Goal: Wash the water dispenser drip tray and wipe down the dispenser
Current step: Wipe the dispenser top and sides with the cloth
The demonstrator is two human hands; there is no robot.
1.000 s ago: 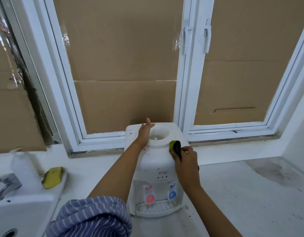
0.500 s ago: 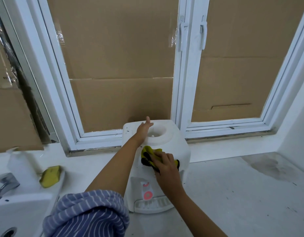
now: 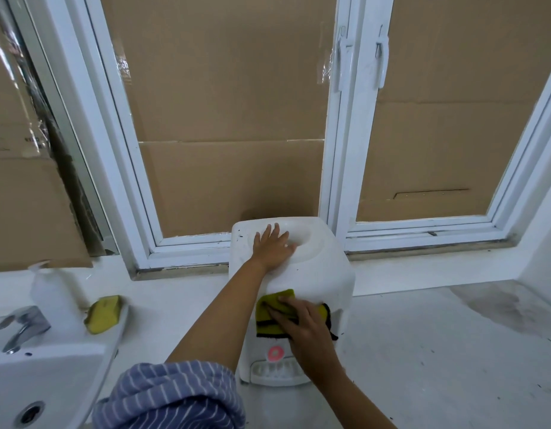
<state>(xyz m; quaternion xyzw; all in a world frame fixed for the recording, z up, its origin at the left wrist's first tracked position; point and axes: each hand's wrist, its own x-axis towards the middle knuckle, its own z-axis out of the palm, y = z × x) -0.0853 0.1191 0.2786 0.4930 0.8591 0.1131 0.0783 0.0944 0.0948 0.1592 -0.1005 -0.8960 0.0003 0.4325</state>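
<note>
A small white water dispenser [image 3: 317,274] stands on the counter in front of the window. Its white drip tray [image 3: 275,373] sits in place at the bottom front, under a red tap button [image 3: 274,352]. My left hand [image 3: 272,246] lies flat on the dispenser's top with fingers straight, beside the round bottle well. My right hand [image 3: 302,323] presses a yellow cloth with black edging [image 3: 272,317] flat against the dispenser's front panel; the blue tap is hidden behind it.
A white sink [image 3: 45,376] with a chrome tap [image 3: 20,326] is at the left. On its rim lie a yellow sponge [image 3: 102,314] and a white soap bottle [image 3: 51,292]. Cardboard-covered windows [image 3: 230,119] stand behind. The white counter [image 3: 453,351] stretches right, stained.
My right hand slid the cloth from the dispenser's upper right edge leftward and down across its front. My left hand stayed on the top, now lying flatter.
</note>
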